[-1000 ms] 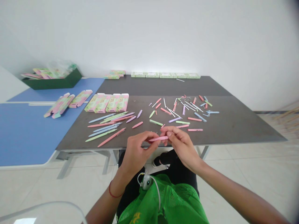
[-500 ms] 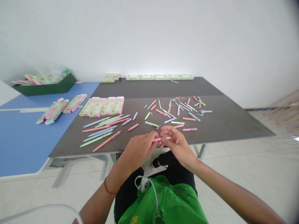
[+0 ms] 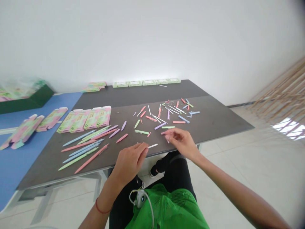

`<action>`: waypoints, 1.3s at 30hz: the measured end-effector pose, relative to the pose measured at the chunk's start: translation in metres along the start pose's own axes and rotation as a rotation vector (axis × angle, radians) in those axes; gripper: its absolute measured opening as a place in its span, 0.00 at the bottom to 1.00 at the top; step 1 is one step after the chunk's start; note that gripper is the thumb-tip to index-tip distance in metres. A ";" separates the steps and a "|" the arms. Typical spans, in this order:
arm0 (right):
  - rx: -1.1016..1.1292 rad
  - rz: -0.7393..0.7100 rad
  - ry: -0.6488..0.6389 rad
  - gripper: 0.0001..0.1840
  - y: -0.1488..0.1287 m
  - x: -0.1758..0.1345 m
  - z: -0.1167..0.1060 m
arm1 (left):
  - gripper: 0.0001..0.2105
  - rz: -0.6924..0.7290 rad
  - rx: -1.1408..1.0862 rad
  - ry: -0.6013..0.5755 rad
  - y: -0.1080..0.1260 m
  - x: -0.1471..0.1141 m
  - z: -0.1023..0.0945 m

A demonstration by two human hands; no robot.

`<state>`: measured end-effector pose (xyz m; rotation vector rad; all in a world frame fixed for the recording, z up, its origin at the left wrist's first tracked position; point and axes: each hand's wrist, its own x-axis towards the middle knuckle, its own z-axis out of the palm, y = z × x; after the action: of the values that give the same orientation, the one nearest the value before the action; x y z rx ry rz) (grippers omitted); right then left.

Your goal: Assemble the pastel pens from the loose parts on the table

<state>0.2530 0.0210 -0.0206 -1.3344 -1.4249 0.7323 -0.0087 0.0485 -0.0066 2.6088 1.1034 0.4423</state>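
Note:
My left hand (image 3: 130, 160) is closed near the front edge of the dark table (image 3: 133, 111). A white pen refill (image 3: 152, 146) sticks out from its fingertips toward the right; the rest is hidden in the fingers. Over the table to the right, my right hand (image 3: 182, 142) has its thumb and forefinger pinched at a pink pen barrel (image 3: 164, 133). A small pale tip shows just under these fingers, too small to name. Beyond the hands lie loose pen parts: a green barrel (image 3: 141, 132), a purple barrel (image 3: 160, 126) and several white refills (image 3: 173, 109).
Several whole pens (image 3: 91, 157) lie on the left, beside flat printed cartons (image 3: 90, 119). Pale green boxes (image 3: 143, 83) line the back edge by the wall. Further left, a dark green bin (image 3: 39, 97) and more cartons (image 3: 51, 119) rest on a blue table (image 3: 10, 171).
The two hands were together around a pink barrel and white refill. Now they are apart, my left with the refill, my right out over the barrels. The view has turned to the right.

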 end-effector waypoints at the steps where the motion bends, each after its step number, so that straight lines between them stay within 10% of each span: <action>1: -0.144 -0.049 0.024 0.08 0.006 0.004 -0.017 | 0.14 -0.017 -0.009 0.020 -0.004 -0.002 0.004; 7: -0.699 -0.195 -0.010 0.09 0.055 0.018 -0.088 | 0.12 -0.043 0.220 0.094 -0.006 -0.009 0.046; 20: -0.928 -0.337 -0.217 0.14 0.082 0.026 -0.084 | 0.15 -0.037 0.311 0.146 -0.007 0.004 0.066; 31: -0.946 -0.352 -0.153 0.15 0.083 0.019 -0.080 | 0.15 0.047 0.027 0.350 -0.013 -0.011 0.040; 35: -0.756 -0.295 0.019 0.12 0.071 0.010 -0.084 | 0.11 0.081 -0.254 0.252 -0.009 -0.020 0.040; 39: -0.242 0.070 -0.009 0.13 0.068 0.003 -0.084 | 0.17 0.047 -0.281 0.068 -0.002 -0.014 0.055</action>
<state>0.3552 0.0208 -0.0559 -1.5750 -1.5163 0.6259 0.0016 0.0326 -0.0596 2.3924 0.9257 0.6499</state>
